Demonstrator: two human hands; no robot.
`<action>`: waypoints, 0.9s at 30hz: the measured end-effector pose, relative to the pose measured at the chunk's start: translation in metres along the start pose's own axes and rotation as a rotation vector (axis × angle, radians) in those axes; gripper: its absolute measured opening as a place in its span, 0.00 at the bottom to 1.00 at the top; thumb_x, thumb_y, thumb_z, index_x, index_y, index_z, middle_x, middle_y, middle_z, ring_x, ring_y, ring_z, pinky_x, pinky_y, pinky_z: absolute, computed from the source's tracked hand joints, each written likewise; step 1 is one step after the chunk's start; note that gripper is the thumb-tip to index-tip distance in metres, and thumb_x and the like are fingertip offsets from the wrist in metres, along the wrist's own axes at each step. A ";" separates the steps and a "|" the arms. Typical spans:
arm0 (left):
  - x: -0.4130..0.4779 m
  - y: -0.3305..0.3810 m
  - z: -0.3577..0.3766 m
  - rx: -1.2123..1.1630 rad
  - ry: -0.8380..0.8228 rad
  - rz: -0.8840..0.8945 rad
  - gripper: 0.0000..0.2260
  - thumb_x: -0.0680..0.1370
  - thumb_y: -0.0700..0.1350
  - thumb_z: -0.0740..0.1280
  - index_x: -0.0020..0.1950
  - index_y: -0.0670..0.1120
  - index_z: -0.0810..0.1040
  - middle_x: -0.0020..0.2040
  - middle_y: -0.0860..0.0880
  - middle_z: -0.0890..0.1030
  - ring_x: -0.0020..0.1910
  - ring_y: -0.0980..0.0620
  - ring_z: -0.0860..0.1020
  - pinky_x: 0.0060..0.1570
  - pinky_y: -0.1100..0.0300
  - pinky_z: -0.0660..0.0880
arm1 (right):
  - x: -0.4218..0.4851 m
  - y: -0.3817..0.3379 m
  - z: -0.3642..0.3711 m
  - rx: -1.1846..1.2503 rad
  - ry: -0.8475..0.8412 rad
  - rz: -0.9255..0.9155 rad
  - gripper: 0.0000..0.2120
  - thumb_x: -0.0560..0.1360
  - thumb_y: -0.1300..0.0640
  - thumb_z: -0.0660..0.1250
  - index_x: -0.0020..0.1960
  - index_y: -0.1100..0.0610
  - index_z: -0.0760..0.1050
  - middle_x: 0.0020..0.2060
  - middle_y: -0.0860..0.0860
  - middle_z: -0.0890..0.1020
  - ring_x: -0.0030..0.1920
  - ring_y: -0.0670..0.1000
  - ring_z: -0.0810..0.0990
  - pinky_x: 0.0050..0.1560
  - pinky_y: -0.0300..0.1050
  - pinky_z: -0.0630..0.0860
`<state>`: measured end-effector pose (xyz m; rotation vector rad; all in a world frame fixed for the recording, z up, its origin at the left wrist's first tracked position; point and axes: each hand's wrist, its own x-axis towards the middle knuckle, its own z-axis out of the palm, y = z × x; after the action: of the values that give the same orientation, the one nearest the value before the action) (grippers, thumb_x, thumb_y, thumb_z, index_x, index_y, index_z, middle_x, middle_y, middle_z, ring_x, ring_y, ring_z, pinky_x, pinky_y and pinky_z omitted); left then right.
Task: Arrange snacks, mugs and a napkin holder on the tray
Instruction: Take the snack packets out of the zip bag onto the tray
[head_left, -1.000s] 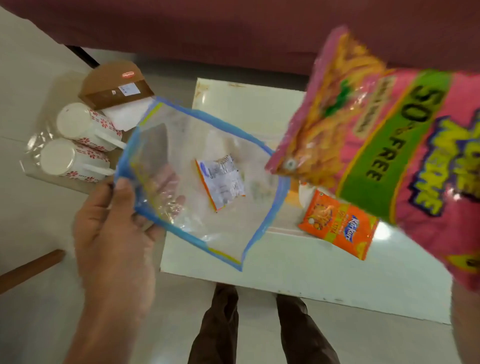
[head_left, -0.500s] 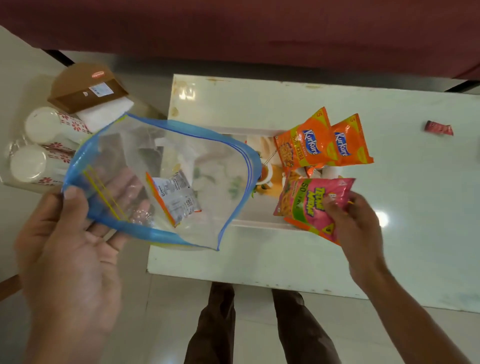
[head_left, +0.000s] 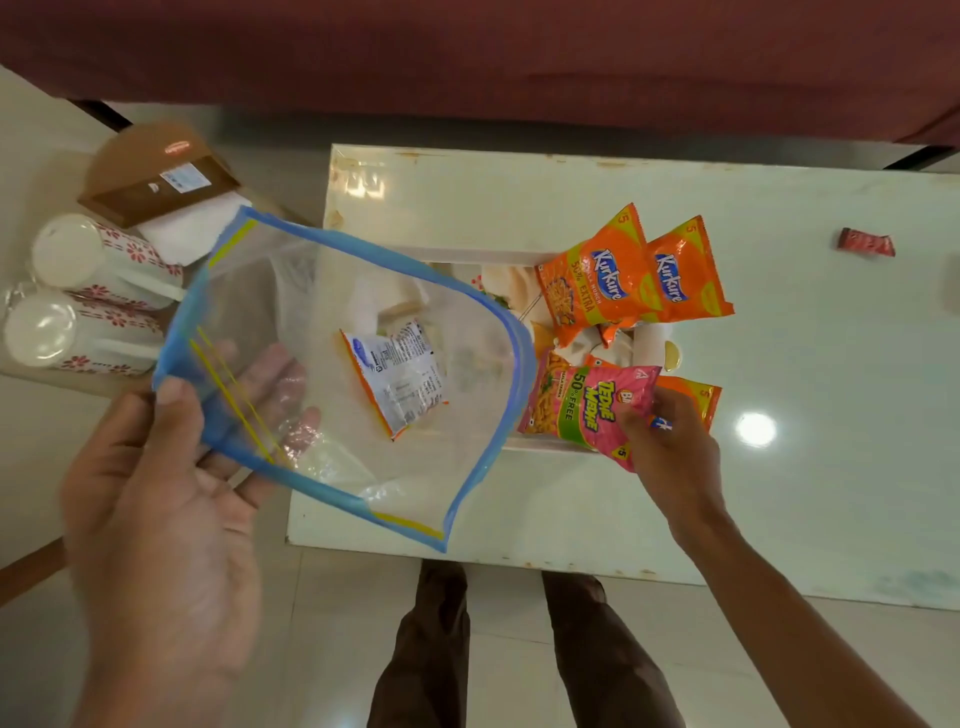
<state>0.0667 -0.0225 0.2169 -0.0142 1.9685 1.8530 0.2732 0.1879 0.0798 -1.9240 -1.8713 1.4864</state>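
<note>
- Left hand pinches the clear zip bag, one packet inside.
- Right hand grips the pink snack packet on the tray.

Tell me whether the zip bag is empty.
Not empty. One snack packet still lies inside the clear zip bag, seen through its wall, while the left hand holds the bag.

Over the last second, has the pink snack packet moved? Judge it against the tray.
Yes. The pink snack packet, held by the right hand, has come down from near the camera onto the tray.
</note>
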 end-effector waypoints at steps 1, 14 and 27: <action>-0.004 0.003 0.005 -0.017 0.008 -0.006 0.13 0.85 0.46 0.54 0.62 0.46 0.76 0.50 0.50 0.88 0.53 0.50 0.86 0.47 0.58 0.83 | -0.004 -0.006 -0.006 -0.027 0.044 -0.024 0.14 0.77 0.52 0.68 0.62 0.52 0.74 0.51 0.46 0.80 0.47 0.41 0.80 0.38 0.37 0.72; -0.028 0.026 0.016 0.053 0.131 -0.014 0.12 0.82 0.47 0.61 0.50 0.55 0.85 0.51 0.46 0.86 0.57 0.40 0.84 0.49 0.47 0.83 | -0.142 -0.195 0.003 -0.202 -0.293 -0.765 0.07 0.76 0.54 0.68 0.53 0.53 0.81 0.46 0.45 0.84 0.46 0.43 0.83 0.48 0.39 0.79; -0.025 0.030 -0.002 0.026 0.043 -0.035 0.12 0.75 0.48 0.63 0.43 0.58 0.87 0.40 0.52 0.87 0.42 0.53 0.86 0.38 0.55 0.84 | -0.094 -0.178 0.140 -0.579 -0.621 -0.276 0.16 0.81 0.63 0.57 0.68 0.66 0.66 0.60 0.62 0.74 0.59 0.60 0.75 0.57 0.51 0.70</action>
<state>0.0794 -0.0283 0.2534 -0.0807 2.0086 1.8190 0.0726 0.0821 0.1719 -1.3268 -2.9644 1.7073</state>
